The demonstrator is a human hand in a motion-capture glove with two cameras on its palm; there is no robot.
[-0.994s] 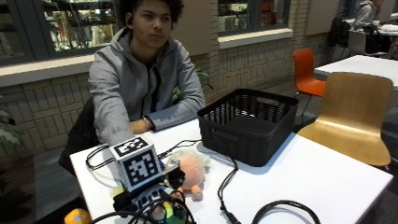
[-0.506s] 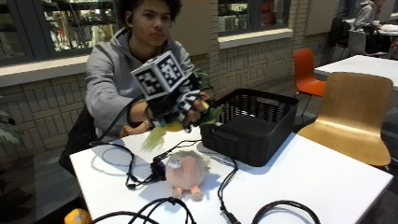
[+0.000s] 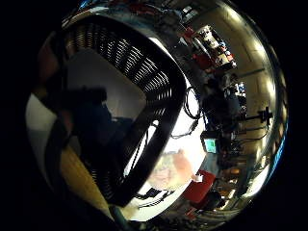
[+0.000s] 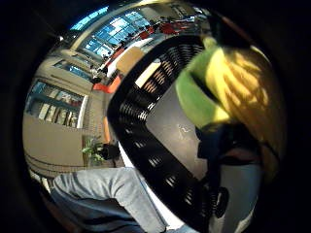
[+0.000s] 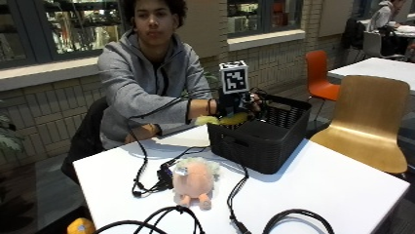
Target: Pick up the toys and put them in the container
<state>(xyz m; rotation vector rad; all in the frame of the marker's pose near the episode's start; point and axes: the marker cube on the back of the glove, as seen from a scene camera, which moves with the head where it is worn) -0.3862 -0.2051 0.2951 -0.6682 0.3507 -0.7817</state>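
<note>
1. The gloved right hand [image 5: 241,108] hovers over the black slatted basket [image 5: 259,141], fingers curled around a yellow-green plush toy [image 5: 223,119].
2. A pink plush toy [image 5: 193,179] stands on the white table [image 5: 324,185], beside the basket.

No words, labels, brand names, numbers or signs can be read in any of the views.
</note>
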